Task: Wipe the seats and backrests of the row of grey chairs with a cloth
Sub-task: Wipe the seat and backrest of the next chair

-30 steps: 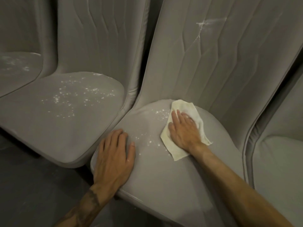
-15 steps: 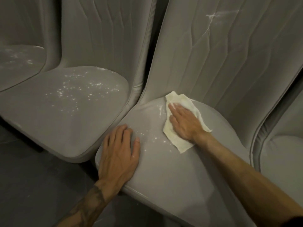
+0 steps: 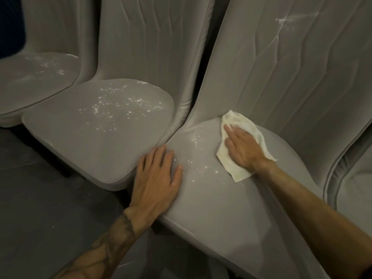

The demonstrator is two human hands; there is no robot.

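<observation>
Grey upholstered chairs stand side by side. On the seat in front of me my right hand lies flat on a pale yellow cloth, pressing it down near the seat's back. White powder specks lie left of the cloth. My left hand rests flat with fingers spread on the same seat's left front edge, holding nothing. This chair's backrest carries white streaks high up. The neighbouring seat to the left is dotted with white powder.
A third dusty seat shows at the far left, and part of another chair at the right edge. Dark tiled floor lies in front of the chairs. A narrow dark gap separates the two middle backrests.
My right hand has slid the cloth up and away toward the back of the seat. The left hand has stayed planted on the seat edge. The view has shifted slightly.
</observation>
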